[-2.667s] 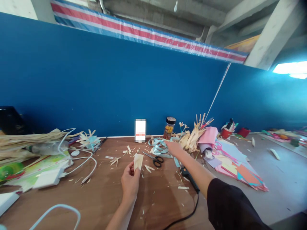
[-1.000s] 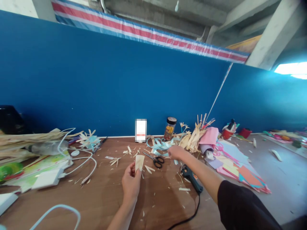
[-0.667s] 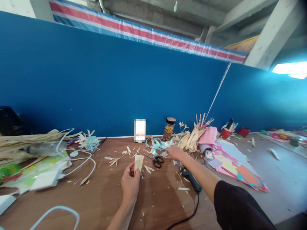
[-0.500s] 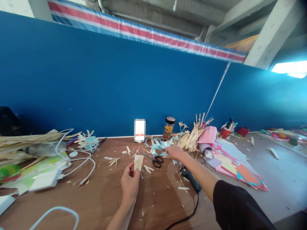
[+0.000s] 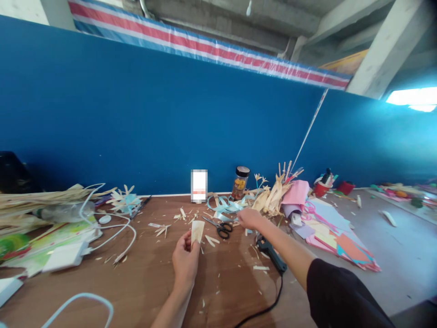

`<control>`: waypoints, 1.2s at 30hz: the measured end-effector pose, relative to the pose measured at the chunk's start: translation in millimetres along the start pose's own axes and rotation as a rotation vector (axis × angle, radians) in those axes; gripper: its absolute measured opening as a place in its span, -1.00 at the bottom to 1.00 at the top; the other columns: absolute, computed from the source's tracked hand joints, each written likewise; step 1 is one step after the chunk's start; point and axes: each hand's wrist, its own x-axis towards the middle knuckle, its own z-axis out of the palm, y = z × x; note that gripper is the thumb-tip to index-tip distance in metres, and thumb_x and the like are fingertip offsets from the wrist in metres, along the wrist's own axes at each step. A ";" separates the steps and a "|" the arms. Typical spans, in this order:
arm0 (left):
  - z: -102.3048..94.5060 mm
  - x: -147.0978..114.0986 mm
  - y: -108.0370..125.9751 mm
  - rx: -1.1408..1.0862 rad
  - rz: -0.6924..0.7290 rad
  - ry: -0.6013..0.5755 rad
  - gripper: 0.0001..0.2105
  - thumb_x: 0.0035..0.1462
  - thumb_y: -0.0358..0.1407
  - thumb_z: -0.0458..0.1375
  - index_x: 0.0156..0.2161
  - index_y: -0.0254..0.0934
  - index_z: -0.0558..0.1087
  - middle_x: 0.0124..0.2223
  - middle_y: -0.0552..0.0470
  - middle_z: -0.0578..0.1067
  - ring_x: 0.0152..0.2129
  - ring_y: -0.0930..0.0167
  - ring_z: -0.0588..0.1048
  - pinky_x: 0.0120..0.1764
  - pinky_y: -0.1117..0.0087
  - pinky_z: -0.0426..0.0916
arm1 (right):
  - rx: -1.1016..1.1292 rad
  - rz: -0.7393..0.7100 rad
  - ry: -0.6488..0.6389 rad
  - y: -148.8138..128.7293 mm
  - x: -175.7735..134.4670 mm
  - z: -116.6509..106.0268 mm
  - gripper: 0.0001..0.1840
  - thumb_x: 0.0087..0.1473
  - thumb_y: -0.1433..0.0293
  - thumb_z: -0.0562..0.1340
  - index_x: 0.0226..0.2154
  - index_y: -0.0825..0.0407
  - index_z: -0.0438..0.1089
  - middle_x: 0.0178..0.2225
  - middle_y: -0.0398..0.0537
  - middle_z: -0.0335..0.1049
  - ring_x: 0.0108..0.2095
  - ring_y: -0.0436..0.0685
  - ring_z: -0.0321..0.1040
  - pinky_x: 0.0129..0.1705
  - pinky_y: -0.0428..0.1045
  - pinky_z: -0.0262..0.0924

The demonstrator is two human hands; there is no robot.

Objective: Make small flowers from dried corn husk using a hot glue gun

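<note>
My left hand (image 5: 186,259) holds a pale, flat piece of corn husk (image 5: 197,231) upright between thumb and fingers above the brown table. My right hand (image 5: 251,219) reaches forward to the loose light-blue ribbon (image 5: 227,207) and the dried corn husks beside it. Its fingers are curled low, and whatever they pinch is hidden. Black-handled scissors (image 5: 223,230) lie between my two hands. Below my right forearm rests a dark glue gun (image 5: 271,255) with its black cord running toward me.
A lidded jar (image 5: 241,183) and a bundle of corn husks (image 5: 272,197) stand near the blue partition (image 5: 153,114). Coloured paper (image 5: 351,248) is spread on the right. White cables (image 5: 131,230), a plastic bottle (image 5: 66,212) and a husk flower (image 5: 124,200) lie left. Husk scraps litter the table.
My right hand has shifted very slightly to the right beside the ribbon. My left hand keeps the corn husk piece in nearly the same place.
</note>
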 end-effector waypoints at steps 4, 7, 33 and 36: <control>0.4 -0.1 0.6 -0.004 -0.007 0.001 -0.59 -0.18 -0.30 0.12 -0.13 -0.38 0.33 -0.40 -0.03 0.49 -0.51 0.41 0.44 -0.43 0.44 0.31 | -0.010 -0.033 0.000 1.6 0.0 -2.2 -0.72 0.08 0.34 0.08 -0.13 0.08 0.22 -0.13 -0.02 0.24 -0.20 0.08 0.26 -0.20 0.08 0.21; 0.2 0.1 -0.5 -0.010 -0.005 0.007 -0.59 -0.20 -0.30 0.14 -0.14 -0.37 0.35 -0.40 -0.02 0.50 -0.53 0.41 0.44 -0.44 0.45 0.30 | -0.017 -0.039 -0.005 0.3 1.1 -1.8 -0.72 0.08 0.34 0.08 -0.14 0.08 0.22 -0.13 -0.02 0.24 -0.20 0.08 0.26 -0.20 0.08 0.21; -0.3 -0.2 0.0 -0.017 0.005 0.009 -0.59 -0.21 -0.31 0.14 -0.15 -0.38 0.35 -0.39 -0.04 0.51 -0.53 0.41 0.46 -0.46 0.45 0.32 | 0.006 -0.040 -0.053 0.3 1.1 1.9 -0.71 0.07 0.34 0.08 -0.13 0.09 0.21 -0.12 -0.02 0.23 -0.20 0.09 0.26 -0.20 0.09 0.21; -0.3 0.0 -0.2 0.003 0.014 0.007 -0.59 -0.20 -0.31 0.13 -0.15 -0.38 0.35 -0.39 -0.03 0.50 -0.53 0.42 0.45 -0.45 0.45 0.32 | 0.009 -0.039 -0.060 1.5 0.9 1.7 -0.72 0.07 0.34 0.08 -0.13 0.08 0.22 -0.13 -0.02 0.24 -0.20 0.09 0.26 -0.21 0.08 0.21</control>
